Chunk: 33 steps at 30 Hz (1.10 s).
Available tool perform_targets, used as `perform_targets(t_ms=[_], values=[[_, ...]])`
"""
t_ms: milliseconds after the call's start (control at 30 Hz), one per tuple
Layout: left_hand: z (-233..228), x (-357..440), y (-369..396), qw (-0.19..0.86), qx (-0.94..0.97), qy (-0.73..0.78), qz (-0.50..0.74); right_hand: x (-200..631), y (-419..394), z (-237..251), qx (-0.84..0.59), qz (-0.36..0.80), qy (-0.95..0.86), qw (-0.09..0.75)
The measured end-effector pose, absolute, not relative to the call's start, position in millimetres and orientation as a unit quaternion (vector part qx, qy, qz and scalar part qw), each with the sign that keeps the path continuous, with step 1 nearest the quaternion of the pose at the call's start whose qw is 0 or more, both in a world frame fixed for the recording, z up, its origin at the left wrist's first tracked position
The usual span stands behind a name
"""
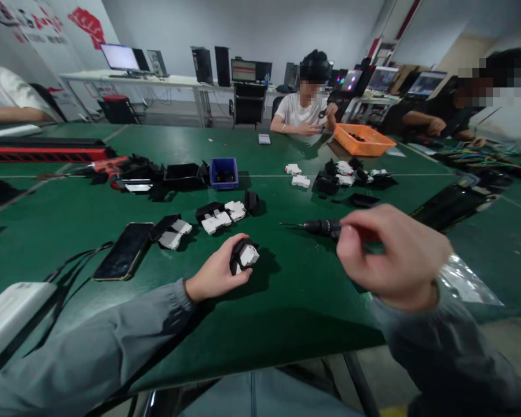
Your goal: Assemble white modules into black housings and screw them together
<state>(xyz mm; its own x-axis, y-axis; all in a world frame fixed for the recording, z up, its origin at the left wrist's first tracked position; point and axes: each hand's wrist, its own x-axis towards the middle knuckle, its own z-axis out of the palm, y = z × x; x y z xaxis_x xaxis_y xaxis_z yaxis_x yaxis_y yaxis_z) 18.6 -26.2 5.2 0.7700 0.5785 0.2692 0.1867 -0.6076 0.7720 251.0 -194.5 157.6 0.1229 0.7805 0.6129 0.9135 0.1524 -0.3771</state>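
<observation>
Black-and-white plug adapter [244,255] rests on the green surface [295,301], gripped by the left hand [217,273] with fingers [231,246] curled around it. Right hand [391,255] pinches a black screwdriver [319,227] shut; steadying the adapter flat should help its tip seat squarely.

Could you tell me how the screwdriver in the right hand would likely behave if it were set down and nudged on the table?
The screwdriver looks rigid, with a round black handle, so it would probably roll on the flat green table. Its thin shaft suggests most weight sits in the handle.

Head view — looking forward and down, close over the green table [312,301].
</observation>
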Motion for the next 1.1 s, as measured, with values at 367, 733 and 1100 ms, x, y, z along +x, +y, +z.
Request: perform_targets(t_ms=[367,733,1100], values=[[5.2,18.2,-24.9,0.383,0.859,0.233,0.248,407.3,-209.6,72.7,-0.875,0.230,-0.426,0.006],[10.5,19.6,-25.3,0.466,0.804,0.254,0.269,405.8,-203.7,51.5,-0.721,0.493,-0.253,0.415],[2.9,20.8,-9.4,0.497,0.692,0.350,0.390,336.8,-192.8,90.7,-0.562,0.391,-0.355,0.636]])
